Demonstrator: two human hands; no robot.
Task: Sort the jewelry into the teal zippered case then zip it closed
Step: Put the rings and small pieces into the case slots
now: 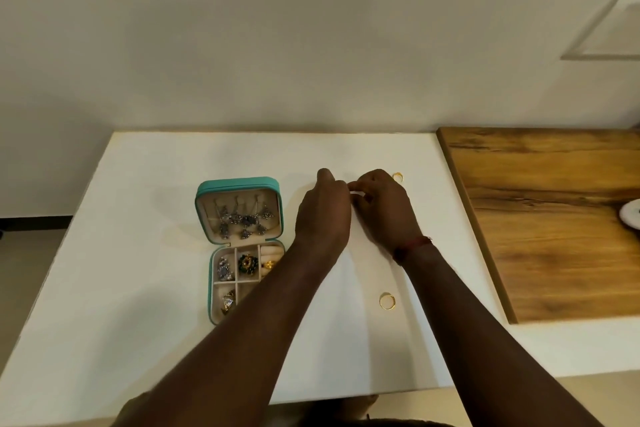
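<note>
Counter (145, 288): matt white, smooth. Teal zippered case (239, 184): leather-like shell, cream velvety lining. Gold rings (387, 300): shiny metal. Wooden board (554, 218): smooth, visible grain, satin finish.

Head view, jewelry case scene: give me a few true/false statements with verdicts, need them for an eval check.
1. The teal case is zipped shut. False: it lies open, with the lid folded back.
2. Two rings lie loose on the white table: a far gold ring and a near gold ring. True.
3. The left hand is inside the case. False: it meets the right hand over the table, to the right of the case.
4. Silver pieces hang in the case's lid. True.
5. The wooden board lies left of the case. False: it is at the table's right side.
</note>
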